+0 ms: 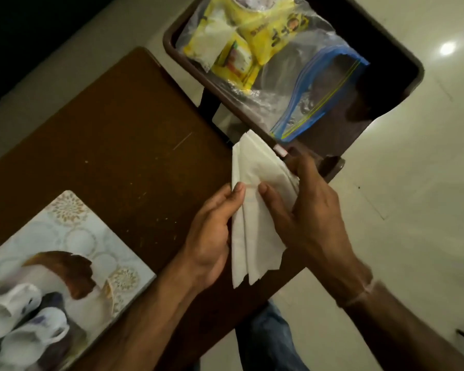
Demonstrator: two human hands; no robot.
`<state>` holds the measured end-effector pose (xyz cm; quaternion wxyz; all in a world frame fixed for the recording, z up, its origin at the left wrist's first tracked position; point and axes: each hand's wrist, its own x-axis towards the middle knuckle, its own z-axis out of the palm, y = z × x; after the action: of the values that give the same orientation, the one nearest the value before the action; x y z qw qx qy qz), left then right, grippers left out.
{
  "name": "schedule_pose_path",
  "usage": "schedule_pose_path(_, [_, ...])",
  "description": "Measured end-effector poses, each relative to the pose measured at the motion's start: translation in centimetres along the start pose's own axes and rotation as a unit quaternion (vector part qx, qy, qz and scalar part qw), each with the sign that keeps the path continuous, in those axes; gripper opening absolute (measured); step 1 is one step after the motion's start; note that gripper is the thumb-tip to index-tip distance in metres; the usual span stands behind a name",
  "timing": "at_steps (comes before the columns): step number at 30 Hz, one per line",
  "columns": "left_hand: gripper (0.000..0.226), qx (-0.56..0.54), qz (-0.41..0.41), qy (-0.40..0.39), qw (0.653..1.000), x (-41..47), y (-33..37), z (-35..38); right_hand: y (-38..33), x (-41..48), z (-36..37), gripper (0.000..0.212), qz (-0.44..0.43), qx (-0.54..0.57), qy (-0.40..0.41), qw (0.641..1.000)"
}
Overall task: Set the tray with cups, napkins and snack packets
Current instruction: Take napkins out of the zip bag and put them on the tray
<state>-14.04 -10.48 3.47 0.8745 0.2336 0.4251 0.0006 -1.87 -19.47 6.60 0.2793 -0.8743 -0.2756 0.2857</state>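
White paper napkins, folded in a loose stack, hang over the right edge of the brown table. My left hand pinches their left side with thumb on top. My right hand grips the right side, thumb pressed on the front sheet. At the lower left lies the patterned tray, pale with gold floral rings. Two white cups lie tipped on it at the frame's corner. Yellow snack packets sit inside a clear zip bag on a dark chair seat beyond the table.
The dark brown plastic chair stands against the table's far right corner. Glossy pale floor tiles lie to the right. My blue-trousered leg shows under the table edge. A dark brown patch marks the tray's middle.
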Motion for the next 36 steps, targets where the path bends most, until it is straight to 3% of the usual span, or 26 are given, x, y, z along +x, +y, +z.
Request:
schedule_pose_path(2, [0.035, -0.034, 0.006, 0.025, 0.999, -1.3, -0.5, -1.3, -1.0, -0.9, 0.7, 0.028, -0.012, 0.012, -0.011, 1.0])
schedule_pose_path(4, [0.038, -0.045, 0.009, 0.031, 0.998, -2.6, -0.7, -2.3, -2.0, -1.6, 1.1, 0.023, 0.007, 0.095, -0.049, 0.994])
schedule_pose_path(7, [0.04, -0.037, 0.025, 0.061, 0.997, -4.3, -0.6, -4.1, -3.4, -2.1, 1.1, 0.035, 0.146, 0.323, -0.151, 0.923])
schedule_pose_path(9, [0.034, -0.022, 0.044, 0.09, 0.995, -5.4, -0.5, -5.2, -4.0, -2.1, 0.9, 0.035, 0.192, 0.394, -0.212, 0.873])
schedule_pose_path(11, [0.024, 0.016, 0.069, 0.112, 0.991, -6.4, -0.5, -6.0, -4.9, -2.2, 1.1, 0.031, 0.202, 0.41, -0.271, 0.847])
schedule_pose_path(14, [0.017, 0.071, 0.103, 0.116, 0.985, -7.9, -0.8, -7.1, -6.6, -3.1, 3.2, 0.039, 0.181, 0.328, -0.28, 0.884])
schedule_pose_path(18, [0.019, 0.029, 0.116, 0.119, 0.986, -9.9, -1.6, -8.8, -8.7, -5.4, 7.0, 0.044, 0.142, 0.211, -0.177, 0.951])
schedule_pose_path(21, [0.059, -0.024, 0.089, 0.086, 0.992, -11.4, -2.0, -9.8, -9.6, -7.1, 8.8, 0.032, 0.147, 0.196, -0.143, 0.959])
schedule_pose_path(25, [0.04, -0.047, 0.105, 0.129, 0.985, -13.0, -2.3, -11.3, -10.7, -8.1, 10.0, 0.041, 0.17, 0.237, -0.217, 0.932])
schedule_pose_path(30, [0.032, -0.246, 0.086, 0.15, 0.954, -14.6, -2.2, -13.5, -10.6, -9.6, 9.3, 0.049, 0.142, 0.301, -0.224, 0.916])
schedule_pose_path(34, [0.035, -0.326, 0.096, 0.14, 0.93, -15.3, -2.4, -14.8, -9.8, -14.3, 10.1, 0.035, 0.12, 0.271, -0.195, 0.935])
schedule_pose_path(36, [0.036, -0.354, 0.093, 0.132, 0.921, -15.5, -2.4, -15.2, -9.6, -17.2, 11.2, 0.029, 0.058, 0.179, -0.183, 0.965])
